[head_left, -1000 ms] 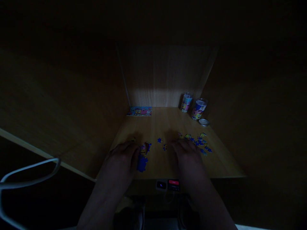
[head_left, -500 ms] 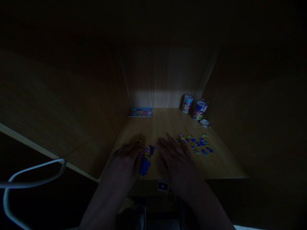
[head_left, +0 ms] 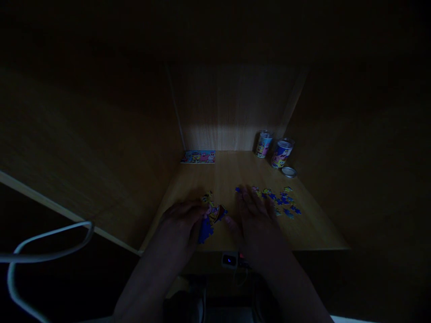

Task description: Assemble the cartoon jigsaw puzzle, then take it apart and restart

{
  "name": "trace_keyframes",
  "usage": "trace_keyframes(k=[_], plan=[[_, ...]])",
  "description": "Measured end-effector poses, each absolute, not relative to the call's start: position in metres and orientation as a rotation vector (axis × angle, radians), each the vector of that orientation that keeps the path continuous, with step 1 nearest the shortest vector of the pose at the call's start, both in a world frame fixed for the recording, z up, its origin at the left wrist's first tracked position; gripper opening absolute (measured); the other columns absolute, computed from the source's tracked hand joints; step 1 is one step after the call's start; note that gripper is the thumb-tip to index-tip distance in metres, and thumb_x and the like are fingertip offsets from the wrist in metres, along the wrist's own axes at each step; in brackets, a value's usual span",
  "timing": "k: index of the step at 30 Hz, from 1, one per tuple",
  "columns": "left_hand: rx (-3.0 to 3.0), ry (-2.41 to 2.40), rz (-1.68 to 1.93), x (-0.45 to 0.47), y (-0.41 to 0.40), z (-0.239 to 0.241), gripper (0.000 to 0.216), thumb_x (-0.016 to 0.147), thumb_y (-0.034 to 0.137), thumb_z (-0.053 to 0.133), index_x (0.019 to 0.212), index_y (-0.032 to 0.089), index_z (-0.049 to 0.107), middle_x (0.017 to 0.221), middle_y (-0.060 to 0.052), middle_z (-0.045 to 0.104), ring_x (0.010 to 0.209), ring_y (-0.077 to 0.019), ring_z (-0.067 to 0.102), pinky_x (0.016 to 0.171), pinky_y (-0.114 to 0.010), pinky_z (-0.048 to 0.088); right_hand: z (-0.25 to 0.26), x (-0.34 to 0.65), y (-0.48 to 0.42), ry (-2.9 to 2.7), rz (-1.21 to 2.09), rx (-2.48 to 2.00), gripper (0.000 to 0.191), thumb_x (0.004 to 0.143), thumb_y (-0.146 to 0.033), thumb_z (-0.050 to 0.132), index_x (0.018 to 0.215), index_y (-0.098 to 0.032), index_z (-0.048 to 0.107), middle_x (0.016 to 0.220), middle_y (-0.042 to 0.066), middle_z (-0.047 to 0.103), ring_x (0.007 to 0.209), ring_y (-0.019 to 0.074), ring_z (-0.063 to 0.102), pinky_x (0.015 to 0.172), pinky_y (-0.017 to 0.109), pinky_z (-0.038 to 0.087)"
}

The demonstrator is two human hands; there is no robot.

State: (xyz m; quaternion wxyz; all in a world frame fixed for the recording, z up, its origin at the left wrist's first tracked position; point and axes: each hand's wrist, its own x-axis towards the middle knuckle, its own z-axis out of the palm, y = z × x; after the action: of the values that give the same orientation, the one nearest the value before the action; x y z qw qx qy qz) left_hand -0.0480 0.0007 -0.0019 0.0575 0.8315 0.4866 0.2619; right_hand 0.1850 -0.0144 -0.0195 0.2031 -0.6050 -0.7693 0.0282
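Note:
A partly joined jigsaw puzzle (head_left: 205, 230), blue with a yellow and pink picture, lies on the wooden surface near its front. My left hand (head_left: 180, 222) rests at its left side, fingers curled together with the tips on its edge and covering part of it. My right hand (head_left: 254, 215) lies to the right, fingers stretched out and pointing away from me, palm down. At its fingertips is a small blue puzzle piece (head_left: 238, 189). Several loose puzzle pieces (head_left: 279, 202) are scattered just right of that hand, some partly hidden by it.
Two printed cans (head_left: 281, 154) (head_left: 263, 144) stand at the back right, with a round metal lid (head_left: 288, 172) before them. A picture card (head_left: 198, 156) lies at the back left. Wooden panels enclose the sides. A white cable (head_left: 50, 258) loops at the left; a small lit device (head_left: 229, 260) sits below the front edge.
My right hand has slid to the right, and a blue piece now shows at its fingertips. The joined puzzle has shifted and turned a little rightward with my left hand, showing more yellow at its top.

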Motion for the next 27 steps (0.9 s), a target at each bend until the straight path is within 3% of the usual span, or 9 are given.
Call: trace_keyframes(k=[3,7,9,12,16,19,22,25,27], plan=[[2.519,1.406,0.780,-0.044,0.000,-0.004,0.025,0.106,0.026,0.063,0.130,0.027,0.073,0.140,-0.006,0.075,0.134,-0.0280,0.068,0.122,-0.058,0.049,-0.019,0.184,-0.014,-2.134,0.073,-1.647,0.066,0.111,-0.046,0.047,0.169,-0.014,0.043,0.178,0.017,0.032,0.167,0.0391,0.025,0.131,0.073,0.023],[2.563,1.330,0.759,-0.042,0.002,-0.009,0.034,0.103,0.028,0.072,0.136,0.031,0.070,0.152,-0.006,0.068,0.144,-0.0297,0.060,0.127,-0.064,0.040,-0.013,0.187,-0.012,-2.204,0.143,-1.485,0.045,0.109,-0.032,0.053,0.152,-0.026,0.063,0.165,0.008,0.057,0.161,0.0315,0.041,0.134,0.066,0.024],[2.570,1.360,0.826,-0.042,0.004,-0.011,0.033,0.102,0.023,0.071,0.134,0.031,0.073,0.152,-0.006,0.067,0.142,-0.0302,0.061,0.123,-0.060,0.046,-0.011,0.188,-0.011,-2.222,0.188,-1.424,0.032,0.107,-0.030,0.059,0.136,-0.026,0.073,0.151,0.007,0.069,0.152,0.0292,0.053,0.135,0.062,0.026],[2.541,1.456,0.916,-0.041,0.006,-0.012,0.026,0.102,0.016,0.066,0.120,0.028,0.080,0.133,-0.008,0.075,0.122,-0.0293,0.069,0.105,-0.052,0.059,-0.009,0.189,-0.011,-2.237,0.221,-1.351,0.022,0.103,-0.033,0.068,0.121,-0.026,0.078,0.139,0.007,0.075,0.140,0.0284,0.062,0.133,0.058,0.032],[2.531,1.423,0.863,-0.036,0.006,-0.006,0.030,0.102,0.011,0.059,0.110,0.028,0.082,0.116,-0.006,0.080,0.107,-0.0273,0.073,0.096,-0.048,0.063,-0.013,0.188,-0.013,-2.153,0.162,-1.417,0.046,0.100,-0.041,0.072,0.142,-0.022,0.068,0.152,0.015,0.067,0.146,0.0329,0.057,0.129,0.062,0.036],[2.527,1.389,0.877,-0.033,0.004,-0.002,0.027,0.104,0.013,0.056,0.109,0.027,0.079,0.119,-0.005,0.081,0.111,-0.0271,0.073,0.106,-0.054,0.059,-0.016,0.187,-0.014,-2.109,0.125,-1.532,0.059,0.103,-0.047,0.066,0.153,-0.015,0.060,0.157,0.019,0.062,0.151,0.0355,0.052,0.130,0.066,0.031],[2.531,1.416,0.919,-0.033,0.003,-0.003,0.016,0.106,0.026,0.063,0.117,0.026,0.076,0.124,-0.006,0.080,0.118,-0.0282,0.073,0.120,-0.059,0.049,-0.014,0.187,-0.013,-2.149,0.132,-1.520,0.044,0.106,-0.042,0.061,0.142,-0.017,0.069,0.150,0.016,0.068,0.145,0.0337,0.057,0.132,0.065,0.028],[2.553,1.489,0.913,-0.033,0.002,-0.008,0.036,0.102,0.039,0.073,0.135,0.024,0.070,0.137,-0.009,0.076,0.135,-0.0328,0.065,0.126,-0.062,0.043,-0.012,0.189,-0.011,-2.207,0.176,-1.426,0.029,0.106,-0.032,0.060,0.129,-0.023,0.076,0.133,0.010,0.076,0.131,0.0285,0.066,0.130,0.060,0.033],[2.585,1.508,0.861,-0.034,0.003,-0.011,0.038,0.104,0.037,0.071,0.140,0.025,0.069,0.143,-0.008,0.074,0.143,-0.0338,0.060,0.128,-0.065,0.038,-0.011,0.189,-0.011,-2.237,0.221,-1.360,0.024,0.106,-0.028,0.061,0.123,-0.026,0.078,0.124,0.006,0.079,0.122,0.0253,0.069,0.128,0.055,0.038]])
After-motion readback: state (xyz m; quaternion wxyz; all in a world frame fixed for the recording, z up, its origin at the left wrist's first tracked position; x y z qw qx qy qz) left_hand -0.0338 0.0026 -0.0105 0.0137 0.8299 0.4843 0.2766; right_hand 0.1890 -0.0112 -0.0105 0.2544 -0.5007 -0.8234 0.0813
